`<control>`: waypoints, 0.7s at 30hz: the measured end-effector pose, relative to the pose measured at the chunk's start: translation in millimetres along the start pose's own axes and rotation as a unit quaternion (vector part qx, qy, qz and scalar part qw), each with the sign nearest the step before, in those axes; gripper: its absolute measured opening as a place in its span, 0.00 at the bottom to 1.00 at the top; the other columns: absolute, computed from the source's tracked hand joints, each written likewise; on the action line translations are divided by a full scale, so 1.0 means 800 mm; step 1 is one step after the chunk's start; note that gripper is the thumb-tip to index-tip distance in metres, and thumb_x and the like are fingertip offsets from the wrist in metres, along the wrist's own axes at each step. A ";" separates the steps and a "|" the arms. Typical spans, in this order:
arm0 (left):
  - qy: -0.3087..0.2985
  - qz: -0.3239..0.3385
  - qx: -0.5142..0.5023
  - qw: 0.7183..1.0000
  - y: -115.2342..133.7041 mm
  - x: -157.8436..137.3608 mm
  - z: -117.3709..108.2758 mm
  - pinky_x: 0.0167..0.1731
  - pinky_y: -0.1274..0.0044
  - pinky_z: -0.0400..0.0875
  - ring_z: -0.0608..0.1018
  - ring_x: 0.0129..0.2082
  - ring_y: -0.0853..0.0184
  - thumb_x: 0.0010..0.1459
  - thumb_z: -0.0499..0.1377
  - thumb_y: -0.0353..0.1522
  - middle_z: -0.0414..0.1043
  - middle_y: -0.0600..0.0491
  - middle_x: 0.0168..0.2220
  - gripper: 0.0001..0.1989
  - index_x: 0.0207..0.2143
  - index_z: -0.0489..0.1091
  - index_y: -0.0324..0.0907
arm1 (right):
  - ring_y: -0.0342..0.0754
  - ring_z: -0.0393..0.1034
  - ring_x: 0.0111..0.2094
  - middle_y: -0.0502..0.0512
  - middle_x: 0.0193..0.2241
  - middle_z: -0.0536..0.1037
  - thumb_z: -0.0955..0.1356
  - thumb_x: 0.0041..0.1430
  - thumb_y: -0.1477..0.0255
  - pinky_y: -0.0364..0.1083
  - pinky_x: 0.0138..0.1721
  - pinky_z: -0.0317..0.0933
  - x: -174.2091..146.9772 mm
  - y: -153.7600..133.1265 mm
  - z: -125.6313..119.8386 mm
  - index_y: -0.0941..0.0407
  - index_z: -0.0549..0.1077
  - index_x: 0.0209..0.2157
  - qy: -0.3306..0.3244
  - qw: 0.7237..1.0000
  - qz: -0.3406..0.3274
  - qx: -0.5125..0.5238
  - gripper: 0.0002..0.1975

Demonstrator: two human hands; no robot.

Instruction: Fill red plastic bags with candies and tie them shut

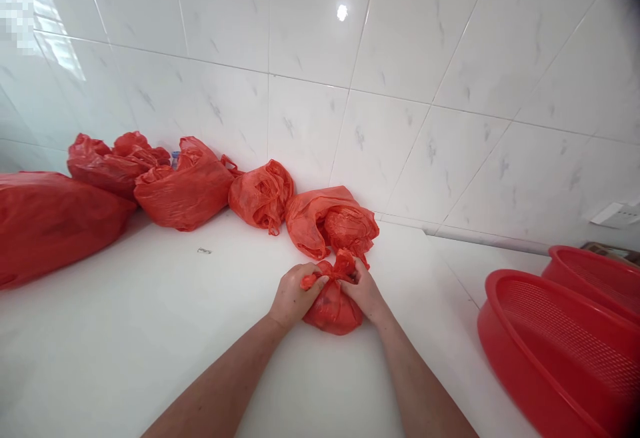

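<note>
A small, full red plastic bag (334, 311) rests on the white tabletop (200, 345) in front of me, its top gathered and twisted. My left hand (296, 291) is closed on the left side of the gathered top, thumb pressed to the plastic. On the other side, my right hand (366, 290) pinches the right part of the bag's neck. What the bag holds is only dimly seen through the plastic. Just behind it, almost touching, lies a larger crumpled red bag (307, 221).
More red plastic bags (185, 188) stand in a row along the tiled wall (310, 118), with a big one (55, 218) at far left. Two red mesh baskets (505, 331) stand at the right. A small flat scrap (205, 251) lies on the table.
</note>
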State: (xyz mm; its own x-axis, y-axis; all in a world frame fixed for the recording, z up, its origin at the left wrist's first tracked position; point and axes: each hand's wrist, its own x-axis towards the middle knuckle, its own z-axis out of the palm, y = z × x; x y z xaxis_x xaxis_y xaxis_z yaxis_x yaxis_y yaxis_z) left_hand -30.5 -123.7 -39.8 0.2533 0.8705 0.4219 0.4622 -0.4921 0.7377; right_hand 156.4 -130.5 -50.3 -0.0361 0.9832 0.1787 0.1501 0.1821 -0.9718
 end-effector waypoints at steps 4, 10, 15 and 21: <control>-0.015 0.039 -0.115 0.993 -0.004 -0.001 0.001 0.51 0.68 0.62 0.66 0.52 0.58 0.46 0.63 0.44 0.63 0.48 0.52 0.29 0.50 0.63 0.45 | 0.54 0.59 0.55 0.57 0.56 0.63 0.74 0.44 0.61 0.54 0.54 0.56 -0.005 -0.014 -0.003 0.49 0.55 0.58 -0.102 0.994 -0.017 0.025 0.41; -0.103 0.052 -0.179 0.977 0.001 -0.005 0.003 0.43 0.69 0.66 0.70 0.42 0.61 0.55 0.55 0.45 0.68 0.48 0.41 0.21 0.45 0.65 0.42 | 0.54 0.53 0.59 0.57 0.60 0.56 0.74 0.43 0.57 0.55 0.58 0.49 -0.009 -0.017 0.007 0.48 0.49 0.61 -0.144 0.988 0.006 0.054 0.47; -0.055 -0.010 -0.161 0.985 0.007 -0.004 0.006 0.33 0.75 0.65 0.68 0.30 0.68 0.59 0.50 0.43 0.64 0.54 0.28 0.16 0.27 0.62 0.41 | 0.57 0.51 0.60 0.58 0.61 0.55 0.75 0.36 0.53 0.56 0.58 0.50 -0.009 -0.021 0.003 0.49 0.52 0.60 -0.173 0.983 0.015 0.059 0.51; -0.028 -0.031 -0.168 0.985 0.006 0.000 0.007 0.27 0.78 0.63 0.65 0.26 0.70 0.58 0.51 0.42 0.61 0.56 0.24 0.16 0.23 0.58 0.41 | 0.54 0.60 0.54 0.53 0.55 0.64 0.75 0.37 0.73 0.54 0.50 0.60 -0.016 -0.046 0.011 0.45 0.53 0.59 -0.189 0.979 0.060 -0.049 0.47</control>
State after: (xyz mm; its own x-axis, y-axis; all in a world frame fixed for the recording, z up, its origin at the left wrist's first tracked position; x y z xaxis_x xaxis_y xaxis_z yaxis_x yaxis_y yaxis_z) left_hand -23.4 -126.3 -39.1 0.2851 0.8931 0.3480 0.1724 -0.4049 0.8979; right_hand 143.1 -149.9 -18.5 -0.3732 0.9275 -0.0228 0.2688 0.0845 -0.9595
